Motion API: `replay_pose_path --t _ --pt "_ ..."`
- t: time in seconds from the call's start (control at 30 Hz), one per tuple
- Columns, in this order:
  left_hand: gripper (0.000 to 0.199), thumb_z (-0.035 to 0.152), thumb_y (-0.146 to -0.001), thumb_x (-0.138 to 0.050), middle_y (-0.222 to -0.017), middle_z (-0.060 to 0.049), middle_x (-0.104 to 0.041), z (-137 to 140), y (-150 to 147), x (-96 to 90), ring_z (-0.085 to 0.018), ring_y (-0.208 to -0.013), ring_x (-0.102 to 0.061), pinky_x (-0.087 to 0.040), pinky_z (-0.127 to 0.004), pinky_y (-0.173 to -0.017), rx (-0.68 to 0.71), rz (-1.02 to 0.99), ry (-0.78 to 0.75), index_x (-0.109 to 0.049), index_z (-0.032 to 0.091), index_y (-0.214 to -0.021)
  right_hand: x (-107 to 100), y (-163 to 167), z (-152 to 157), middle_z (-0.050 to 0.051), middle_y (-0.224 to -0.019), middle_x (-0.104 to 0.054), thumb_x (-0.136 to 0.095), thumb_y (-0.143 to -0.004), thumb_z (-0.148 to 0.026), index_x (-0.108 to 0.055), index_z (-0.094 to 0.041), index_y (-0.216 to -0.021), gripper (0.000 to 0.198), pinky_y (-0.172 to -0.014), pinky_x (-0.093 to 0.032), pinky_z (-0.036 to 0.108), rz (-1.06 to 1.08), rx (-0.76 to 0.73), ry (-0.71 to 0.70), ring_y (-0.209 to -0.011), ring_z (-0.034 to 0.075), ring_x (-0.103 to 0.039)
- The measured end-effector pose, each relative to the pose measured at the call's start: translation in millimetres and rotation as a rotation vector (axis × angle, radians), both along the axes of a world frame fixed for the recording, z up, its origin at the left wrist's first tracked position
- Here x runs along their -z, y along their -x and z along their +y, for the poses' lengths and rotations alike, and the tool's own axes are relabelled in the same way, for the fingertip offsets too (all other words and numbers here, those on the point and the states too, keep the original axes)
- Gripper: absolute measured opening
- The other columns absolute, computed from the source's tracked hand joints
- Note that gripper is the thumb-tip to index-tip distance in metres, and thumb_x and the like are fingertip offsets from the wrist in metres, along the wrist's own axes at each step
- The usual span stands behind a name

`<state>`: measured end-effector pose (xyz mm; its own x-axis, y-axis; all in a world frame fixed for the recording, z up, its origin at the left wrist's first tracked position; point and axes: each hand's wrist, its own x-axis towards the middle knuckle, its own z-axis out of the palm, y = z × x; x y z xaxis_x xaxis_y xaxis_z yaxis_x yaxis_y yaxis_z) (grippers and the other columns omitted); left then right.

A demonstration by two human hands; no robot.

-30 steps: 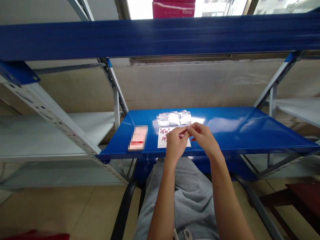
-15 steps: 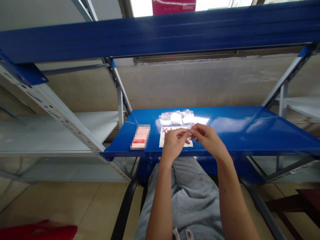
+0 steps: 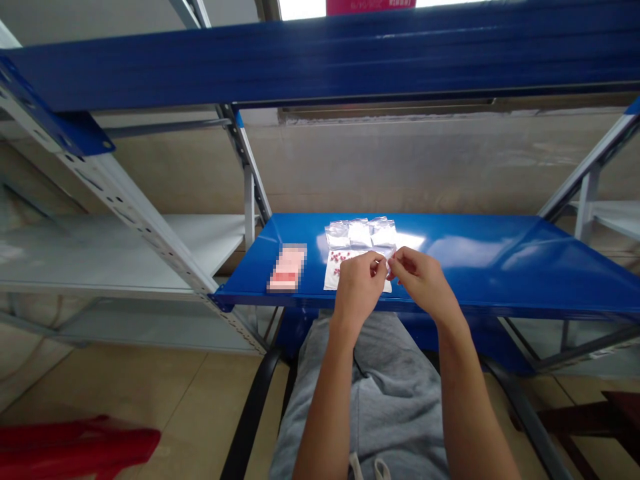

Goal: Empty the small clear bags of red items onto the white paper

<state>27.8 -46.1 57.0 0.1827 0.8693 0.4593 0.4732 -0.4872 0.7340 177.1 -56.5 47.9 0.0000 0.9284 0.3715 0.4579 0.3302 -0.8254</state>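
Note:
Above a white sheet (image 3: pixel 331 280) on the blue shelf, my left hand (image 3: pixel 361 283) and my right hand (image 3: pixel 421 277) meet fingertip to fingertip. Both are closed in a pinch on a small clear plastic bag (image 3: pixel 389 268), mostly covered by the fingers. Small red beads (image 3: pixel 340 257) lie scattered on the left part of the sheet; my left hand hides some of it. Along the sheet's far edge three shiny clear zip bags (image 3: pixel 360 232) lie side by side. I cannot make out what is inside them.
A blurred pink and red rectangular item (image 3: pixel 287 268) lies left of the sheet on the blue shelf top (image 3: pixel 500 267). A thick blue beam (image 3: pixel 320 60) crosses overhead, with metal uprights (image 3: pixel 125 200) at the left. Chair armrests flank my legs.
The view has shifted slightly to the right in the scene's position. My fingers have shifted around the small clear bag, my left hand turning more knuckles-up; more red beads show.

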Motion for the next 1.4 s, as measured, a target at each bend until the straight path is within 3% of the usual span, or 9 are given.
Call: replay_pose_path --t 0.1,0.2,0.73,0.97,1.2,1.4 --pt "0.015 0.018 -0.091 -0.060 -0.076 -0.004 -0.075 3.1 -0.6 2.4 -0.018 -0.071 -0.069 -0.047 -0.027 -0.069 -0.141 0.072 -0.019 -0.072 0.020 -0.082 -1.3 -0.5 -1.9 0.001 -0.065 -0.068 -0.056 -0.088 -0.034 -0.056 -0.022 -0.070 0.022 -0.060 -0.043 0.027 -0.031 0.040 0.001 -0.062 0.017 -0.062" --pt "0.012 0.021 -0.090 -0.061 -0.074 -0.003 -0.074 5.1 3.2 4.1 -0.017 -0.068 -0.068 -0.045 -0.026 -0.066 -0.186 0.044 -0.012 -0.071 0.021 -0.085 -3.1 -0.3 -3.3 0.001 -0.062 -0.067 -0.056 -0.084 -0.030 -0.055 -0.022 -0.065 0.021 -0.057 -0.041 0.026 -0.059 0.074 0.014 -0.058 0.017 -0.061" --pt "0.011 0.022 -0.093 -0.061 -0.076 -0.001 -0.074 -4.0 7.3 3.6 -0.015 -0.068 -0.068 -0.047 -0.024 -0.067 -0.076 -0.061 -0.023 -0.071 0.022 -0.088 -14.6 3.5 -5.6 0.002 -0.061 -0.067 -0.058 -0.087 -0.037 -0.056 -0.023 -0.067 0.024 -0.059 -0.045 0.030 -0.081 0.160 -0.062 -0.059 0.020 -0.065" --pt "0.011 0.022 -0.092 -0.061 -0.080 -0.002 -0.076 0.6 11.6 8.2 -0.015 -0.070 -0.070 -0.049 -0.024 -0.067 -0.077 -0.095 0.001 -0.072 0.021 -0.089 -15.3 10.3 -8.7 0.000 -0.058 -0.063 -0.057 -0.085 -0.032 -0.053 -0.023 -0.064 0.023 -0.057 -0.038 0.027 -0.218 0.225 -0.098 -0.056 0.016 -0.057" --pt "0.010 0.019 -0.091 -0.063 -0.081 -0.002 -0.077 4.0 16.1 11.8 -0.015 -0.073 -0.071 -0.052 -0.023 -0.070 -0.032 -0.192 0.014 -0.072 0.019 -0.086 -15.3 9.7 -7.7 0.001 -0.059 -0.063 -0.057 -0.082 -0.033 -0.055 -0.022 -0.064 0.022 -0.055 -0.034 0.027 -0.212 0.176 -0.046 -0.056 0.015 -0.054" --pt "0.008 0.018 -0.089 -0.063 -0.080 -0.002 -0.076 4.3 14.9 14.4 -0.014 -0.071 -0.071 -0.053 -0.023 -0.069 -0.022 -0.240 0.027 -0.071 0.018 -0.086 -18.7 11.2 -12.1 -0.001 -0.053 -0.057 -0.061 -0.079 -0.028 -0.053 -0.020 -0.059 0.023 -0.054 -0.031 0.026 -0.287 0.250 -0.037 -0.052 0.013 -0.048"
